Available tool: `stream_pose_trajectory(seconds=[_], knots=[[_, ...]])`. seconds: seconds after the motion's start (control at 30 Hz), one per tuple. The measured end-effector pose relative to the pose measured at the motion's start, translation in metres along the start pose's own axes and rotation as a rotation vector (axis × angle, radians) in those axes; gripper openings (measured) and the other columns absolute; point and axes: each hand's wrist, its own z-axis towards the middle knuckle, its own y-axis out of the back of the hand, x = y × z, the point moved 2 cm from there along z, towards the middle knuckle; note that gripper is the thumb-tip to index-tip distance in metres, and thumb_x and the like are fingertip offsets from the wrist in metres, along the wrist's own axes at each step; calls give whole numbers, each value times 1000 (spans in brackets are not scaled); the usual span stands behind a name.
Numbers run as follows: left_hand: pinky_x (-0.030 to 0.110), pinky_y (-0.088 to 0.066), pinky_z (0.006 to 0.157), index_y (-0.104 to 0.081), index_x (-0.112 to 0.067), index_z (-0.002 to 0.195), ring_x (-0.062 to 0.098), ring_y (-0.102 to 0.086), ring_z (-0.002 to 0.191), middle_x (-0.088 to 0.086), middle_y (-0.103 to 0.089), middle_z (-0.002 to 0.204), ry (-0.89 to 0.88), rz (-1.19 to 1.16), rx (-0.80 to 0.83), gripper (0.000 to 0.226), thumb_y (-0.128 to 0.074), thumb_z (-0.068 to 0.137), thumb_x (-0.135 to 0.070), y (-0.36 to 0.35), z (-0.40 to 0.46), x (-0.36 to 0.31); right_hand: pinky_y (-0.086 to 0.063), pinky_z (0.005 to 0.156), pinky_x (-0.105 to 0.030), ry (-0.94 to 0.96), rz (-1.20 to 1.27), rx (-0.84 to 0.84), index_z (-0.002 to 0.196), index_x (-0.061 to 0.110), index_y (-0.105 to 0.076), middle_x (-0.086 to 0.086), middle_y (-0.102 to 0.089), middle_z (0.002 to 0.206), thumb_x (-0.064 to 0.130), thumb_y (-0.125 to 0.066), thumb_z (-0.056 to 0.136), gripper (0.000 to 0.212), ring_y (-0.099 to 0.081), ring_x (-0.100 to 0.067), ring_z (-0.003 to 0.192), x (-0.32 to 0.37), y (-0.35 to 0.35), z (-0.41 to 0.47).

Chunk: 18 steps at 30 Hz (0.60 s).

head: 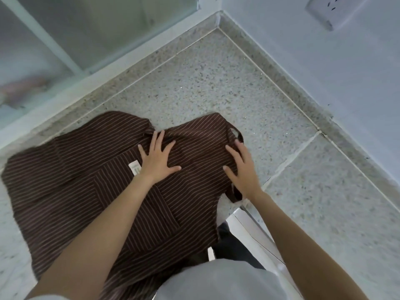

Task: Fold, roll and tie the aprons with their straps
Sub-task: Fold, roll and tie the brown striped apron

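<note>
Both hands, left (pixel 157 159) and right (pixel 242 169), press flat, fingers spread, on the apron (pixel 71 182).

A speckled stone counter (pixel 216 83) is met by a pale wall (pixel 324 72) beyond the fingers' right. A socket (pixel 334 10) is mounted there. Frosted glass (pixel 65 29) is set beyond the fingers' left.

Both hands — left hand (pixel 157 159), right hand (pixel 242 169) — press flat on the striped apron (pixel 71 180).
</note>
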Motion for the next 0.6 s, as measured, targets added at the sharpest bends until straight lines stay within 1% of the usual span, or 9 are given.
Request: stream_pose_trajectory(seconds=[0.07, 0.1, 0.17, 0.27, 0.33, 0.37, 0.47, 0.53, 0.6], knots=[[63, 3, 109, -30, -31, 143, 21, 14, 143, 3, 5, 157, -66, 10, -111, 75, -66, 79, -50, 4, -2, -10, -30, 107, -50, -180, -20, -185, 141, 9, -37, -19, -34, 144, 41, -55, 86, 66, -32, -34, 131, -10, 11, -2], [60, -1, 111, -34, -30, 141, 23, 7, 144, 5, -3, 157, -92, -8, -146, 72, -65, 80, -48, 4, -4, -18, -32, 105, -50, -260, -47, -187, 142, 6, -34, -22, -37, 139, 46, -58, 83, 75, -35, -35, 127, -17, 15, -3], [54, -12, 114, -36, -27, 141, 26, -6, 142, 6, -14, 155, -119, -54, -168, 70, -61, 81, -53, 3, -6, -41, -33, 104, -46, -353, -119, -32, 144, 7, -27, -19, -42, 134, 56, -67, 76, 93, -38, -34, 123, -29, 18, -6], [50, -17, 113, -23, -28, 146, 27, -8, 142, 4, -10, 155, -79, -91, -75, 86, -56, 77, -66, -7, -3, -74, -40, 97, -40, -264, -305, 160, 143, 13, -27, -10, -47, 125, 58, -74, 65, 101, -44, -28, 114, -36, 18, -6], [53, -12, 113, -7, -30, 149, 28, 1, 143, 3, 2, 157, -7, -110, 46, 103, -57, 70, -73, -14, 0, -89, -39, 92, -37, -188, -281, 216, 137, 13, -36, -8, -50, 119, 49, -77, 67, 89, -47, -27, 109, -40, 19, 1], [55, -10, 113, 0, -31, 149, 29, 6, 143, 3, 8, 157, 15, -95, 96, 109, -60, 68, -73, -18, 1, -94, -40, 88, -35, -170, -218, 229, 131, 14, -41, -8, -53, 115, 41, -76, 71, 75, -50, -27, 106, -43, 23, 6], [58, -3, 113, 9, -34, 148, 28, 16, 142, 4, 18, 155, 18, -31, 152, 119, -69, 64, -67, -25, -1, -93, -44, 71, -33, -174, -163, 216, 118, 16, -48, -8, -61, 102, 15, -61, 85, 36, -59, -28, 93, -56, 44, 30], [57, -1, 114, 10, -36, 147, 26, 19, 142, 3, 20, 155, 21, -36, 156, 122, -73, 62, -64, -26, -4, -88, -47, 71, -36, -154, -230, 117, 117, 14, -51, -10, -60, 106, 4, -53, 87, 32, -60, -30, 88, -67, 66, 50], [58, -1, 113, 12, -38, 146, 26, 20, 141, 2, 22, 155, 21, -21, 172, 124, -75, 61, -63, -26, -7, -85, -47, 63, -37, -121, -307, -5, 114, 10, -55, -12, -56, 108, -2, -51, 85, 32, -59, -33, 82, -75, 88, 70]])
